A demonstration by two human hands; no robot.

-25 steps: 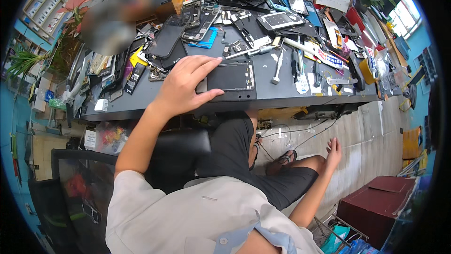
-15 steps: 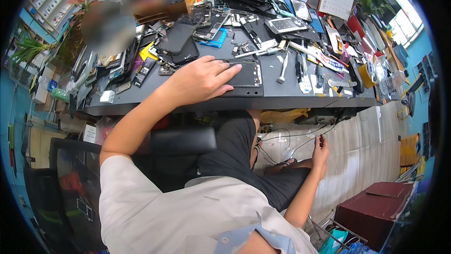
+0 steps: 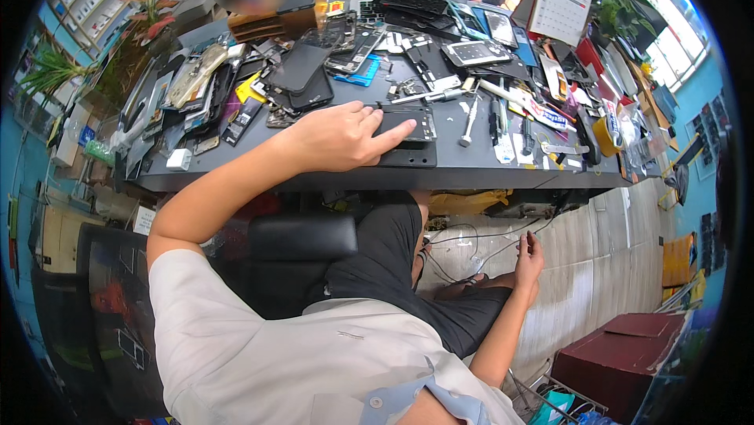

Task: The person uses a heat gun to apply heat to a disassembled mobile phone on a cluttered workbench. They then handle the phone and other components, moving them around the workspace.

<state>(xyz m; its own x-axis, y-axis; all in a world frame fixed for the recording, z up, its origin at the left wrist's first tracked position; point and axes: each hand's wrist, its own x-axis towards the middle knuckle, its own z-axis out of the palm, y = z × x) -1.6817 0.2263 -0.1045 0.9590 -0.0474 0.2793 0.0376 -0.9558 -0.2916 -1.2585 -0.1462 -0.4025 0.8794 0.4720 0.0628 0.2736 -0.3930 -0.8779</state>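
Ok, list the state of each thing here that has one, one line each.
left hand: palm down, fingers spread, resting on the dark phone.
dark phone: lying flat on a black mat, partly covered by the hand.
right hand: lowered beside the knee under the desk, fingers loosely curled near thin cables; grip unclear.
screwdriver: lying loose on the desk, untouched.
desk calendar: standing upright.

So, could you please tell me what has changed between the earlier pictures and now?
The left hand stayed flat on the dark phone on the desk, its fingers shifting only slightly. The right hand rose a little beside the knee, below the desk, near the loose wires; whether it grips one is unclear. The tools and parts on the desk lay unchanged.
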